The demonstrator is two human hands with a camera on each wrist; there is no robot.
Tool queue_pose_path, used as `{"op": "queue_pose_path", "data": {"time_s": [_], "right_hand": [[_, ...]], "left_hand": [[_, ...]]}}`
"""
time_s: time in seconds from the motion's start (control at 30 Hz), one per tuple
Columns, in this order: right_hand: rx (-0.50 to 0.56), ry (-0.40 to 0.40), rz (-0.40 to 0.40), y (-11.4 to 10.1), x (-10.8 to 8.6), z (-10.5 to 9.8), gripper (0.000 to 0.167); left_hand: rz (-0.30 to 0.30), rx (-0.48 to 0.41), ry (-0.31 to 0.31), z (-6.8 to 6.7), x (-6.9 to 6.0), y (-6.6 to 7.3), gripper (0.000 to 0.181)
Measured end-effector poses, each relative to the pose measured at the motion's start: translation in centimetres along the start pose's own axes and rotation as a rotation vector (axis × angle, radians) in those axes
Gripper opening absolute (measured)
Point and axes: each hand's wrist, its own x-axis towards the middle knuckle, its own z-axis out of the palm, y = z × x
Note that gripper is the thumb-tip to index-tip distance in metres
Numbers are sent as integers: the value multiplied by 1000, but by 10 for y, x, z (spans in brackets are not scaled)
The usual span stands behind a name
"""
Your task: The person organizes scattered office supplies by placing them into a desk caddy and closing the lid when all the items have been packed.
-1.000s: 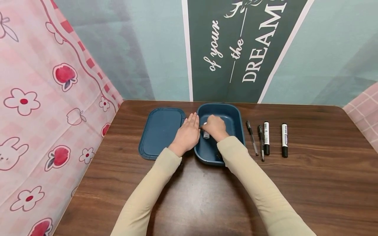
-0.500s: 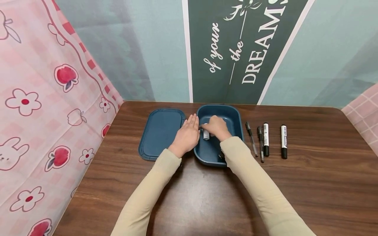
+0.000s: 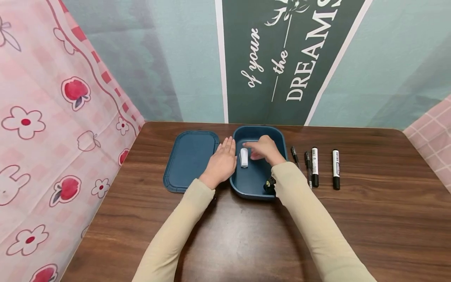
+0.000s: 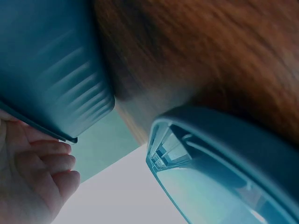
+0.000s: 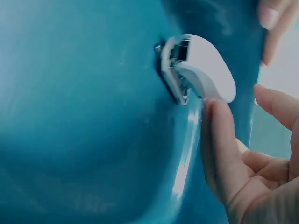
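Note:
A white mini stapler (image 3: pixel 244 158) stands inside the blue box (image 3: pixel 246 192), close to its left wall. My right hand (image 3: pixel 264 149) is over the box just right of the stapler, its fingers spread and not gripping it. In the right wrist view, a fingertip of that hand is at the end of the stapler (image 5: pixel 208 70), perhaps touching it. My left hand (image 3: pixel 221 163) lies with straight fingers along the box's left rim. In the left wrist view, its fingers (image 4: pixel 51 161) are beside the rim.
The blue lid (image 3: pixel 192 160) lies left of the box. Right of it are two black pens (image 3: pixel 308 166) and two white markers (image 3: pixel 315 166), (image 3: pixel 336 168). A small black object (image 3: pixel 269 185) shows under the right cuff.
My right hand has let go of the stapler and moved slightly right, with its fingers opening. The stapler now shows fully. My left hand has stayed at the rim.

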Motion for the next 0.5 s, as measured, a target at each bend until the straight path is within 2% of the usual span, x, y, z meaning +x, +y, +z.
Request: {"op": "queue_pose_path", "data": {"time_s": [0.1,0.23,0.5], "right_hand": [[198,-44,57,-1,0,-6,44],[370,-87,116,-3,0,-11,46],[565,-152,144,-6,-1,-18,51]], "left_hand": [[-3,2,3,0,1,0,56],[-11,-13,-6,0,0,0,56],[-11,-32,1,-1,-1,1,56]]}}
